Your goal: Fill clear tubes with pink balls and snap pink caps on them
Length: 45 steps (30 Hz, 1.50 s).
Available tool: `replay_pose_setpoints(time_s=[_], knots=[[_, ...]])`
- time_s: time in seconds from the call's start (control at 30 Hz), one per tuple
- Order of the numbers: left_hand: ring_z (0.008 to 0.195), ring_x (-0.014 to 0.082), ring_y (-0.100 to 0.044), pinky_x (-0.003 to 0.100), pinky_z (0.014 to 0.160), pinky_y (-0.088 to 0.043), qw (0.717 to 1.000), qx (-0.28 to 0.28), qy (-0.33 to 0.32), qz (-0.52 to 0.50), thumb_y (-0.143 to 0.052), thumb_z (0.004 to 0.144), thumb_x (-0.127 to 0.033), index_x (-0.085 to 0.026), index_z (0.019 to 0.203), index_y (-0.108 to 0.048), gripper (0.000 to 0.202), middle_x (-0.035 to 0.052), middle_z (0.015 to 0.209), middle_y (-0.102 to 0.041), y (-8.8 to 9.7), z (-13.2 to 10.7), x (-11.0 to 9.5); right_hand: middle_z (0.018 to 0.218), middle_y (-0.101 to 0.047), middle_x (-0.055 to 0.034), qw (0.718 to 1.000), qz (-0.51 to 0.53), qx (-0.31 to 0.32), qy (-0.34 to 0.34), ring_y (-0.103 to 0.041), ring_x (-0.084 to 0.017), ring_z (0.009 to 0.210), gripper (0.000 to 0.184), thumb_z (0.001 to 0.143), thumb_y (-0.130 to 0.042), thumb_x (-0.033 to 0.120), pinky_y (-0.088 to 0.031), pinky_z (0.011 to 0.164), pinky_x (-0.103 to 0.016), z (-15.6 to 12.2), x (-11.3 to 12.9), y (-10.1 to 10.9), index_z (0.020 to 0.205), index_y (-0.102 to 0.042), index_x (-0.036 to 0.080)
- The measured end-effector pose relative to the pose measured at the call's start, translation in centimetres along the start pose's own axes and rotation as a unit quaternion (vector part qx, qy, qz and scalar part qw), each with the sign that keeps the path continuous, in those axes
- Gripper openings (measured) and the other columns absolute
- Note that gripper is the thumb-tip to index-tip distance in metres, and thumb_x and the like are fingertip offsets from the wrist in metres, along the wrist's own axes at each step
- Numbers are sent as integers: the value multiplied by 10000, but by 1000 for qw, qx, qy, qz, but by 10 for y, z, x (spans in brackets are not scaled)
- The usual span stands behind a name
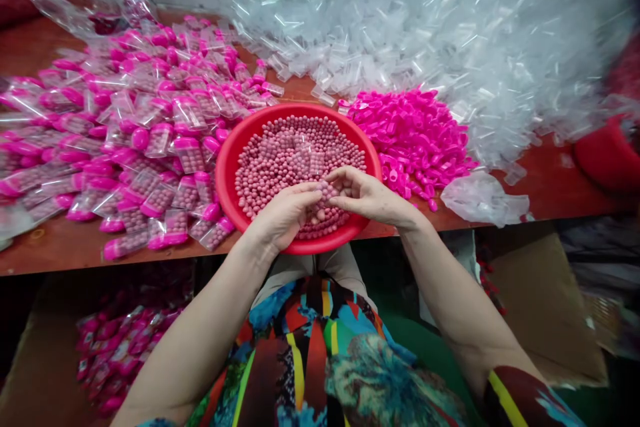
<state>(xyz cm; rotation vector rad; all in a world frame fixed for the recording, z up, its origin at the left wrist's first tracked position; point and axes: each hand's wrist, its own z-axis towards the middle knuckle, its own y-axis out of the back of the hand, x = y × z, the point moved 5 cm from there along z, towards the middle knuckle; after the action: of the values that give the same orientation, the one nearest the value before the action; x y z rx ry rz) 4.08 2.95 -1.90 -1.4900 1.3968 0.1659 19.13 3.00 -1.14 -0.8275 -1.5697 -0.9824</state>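
Observation:
A red bowl (235, 159) full of small pink balls (280, 153) sits at the table's front edge. Both hands meet over its near side. My left hand (286, 213) and my right hand (364, 197) are closed together on a small clear container (326, 191) filled with pink balls. Several clear containers lie among the balls in the bowl.
Filled, pink-capped containers (125, 127) are heaped left of the bowl. Loose pink caps (415, 137) lie to its right, with a large pile of empty clear containers (450, 33) behind. A box of filled containers (117, 347) sits under the brown table (60, 247). Cardboard (545, 307) stands at lower right.

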Motion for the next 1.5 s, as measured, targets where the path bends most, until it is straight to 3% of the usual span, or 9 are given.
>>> replay_pose_setpoints(time_s=[0.23, 0.47, 0.57, 0.67, 0.8, 1.03, 1.23, 1.4, 1.5], knots=[[564, 89, -502, 192, 465, -394, 999, -35, -13, 40, -682, 786, -240, -98, 780, -712, 145, 39, 717, -614, 2, 4, 1, 954, -579, 5, 1000, -4, -13, 2, -569, -140, 816, 260, 854, -706, 347, -495, 722, -280, -4, -2, -2, 1035, -559, 233], [601, 92, -531, 190, 487, -387, 990, -85, -43, 105, -709, 755, -275, -141, 881, -738, 186, 28, 793, -661, 10, 2, -2, 795, -525, 47, 999, 31, -15, -40, -469, -94, 666, 199, 850, -675, 326, -380, 599, -239, 3, -3, -5, 882, -519, 207], [576, 94, -529, 191, 453, -369, 989, -110, -36, 97, -677, 771, -286, -144, 897, -728, 197, 26, 792, -651, 15, 0, -3, 860, -545, 40, 999, 15, -22, -35, -460, -89, 655, 187, 852, -656, 294, -373, 590, -240, 3, 0, -6, 951, -520, 213], [534, 86, -493, 185, 426, -341, 991, -99, -25, 92, -674, 771, -299, -138, 831, -707, 175, 12, 718, -608, 15, 0, -1, 962, -558, 21, 999, -22, -18, -15, -487, -93, 705, 255, 844, -665, 259, -410, 646, -250, 3, 2, -11, 1056, -533, 213], [554, 85, -490, 177, 429, -346, 992, -104, -28, 73, -704, 736, -288, -133, 801, -700, 168, 11, 714, -606, 17, 1, 0, 871, -542, 25, 999, -39, -17, 6, -517, -119, 774, 158, 869, -652, 285, -433, 708, -263, 3, 2, -13, 939, -538, 201], [485, 67, -410, 187, 407, -282, 990, -97, -37, 98, -658, 762, -305, -137, 738, -680, 171, -10, 627, -550, 20, 1, 0, 924, -542, 34, 998, -60, 3, -10, -482, -88, 665, 273, 846, -671, 248, -414, 616, -244, 4, 1, -17, 1072, -522, 220], [479, 73, -397, 204, 402, -256, 990, -97, -42, 92, -658, 749, -288, -146, 673, -627, 164, -10, 607, -527, 22, 2, 0, 870, -530, 30, 1000, -20, -1, -14, -515, -115, 749, 229, 845, -697, 309, -434, 660, -251, 5, -3, -19, 943, -515, 212], [475, 72, -399, 200, 409, -275, 988, -95, -53, 105, -642, 777, -309, -148, 723, -654, 170, -10, 613, -535, 24, 2, 2, 955, -541, 27, 999, -25, -9, -20, -468, -85, 672, 298, 829, -719, 295, -405, 603, -243, 6, -4, -19, 1038, -522, 217], [497, 77, -421, 195, 423, -308, 988, -91, -56, 108, -649, 774, -302, -150, 741, -671, 157, -5, 633, -548, 23, 2, 2, 883, -532, 31, 999, -27, -13, -12, -494, -103, 721, 227, 839, -710, 295, -417, 640, -249, 6, -5, -19, 956, -536, 209]])
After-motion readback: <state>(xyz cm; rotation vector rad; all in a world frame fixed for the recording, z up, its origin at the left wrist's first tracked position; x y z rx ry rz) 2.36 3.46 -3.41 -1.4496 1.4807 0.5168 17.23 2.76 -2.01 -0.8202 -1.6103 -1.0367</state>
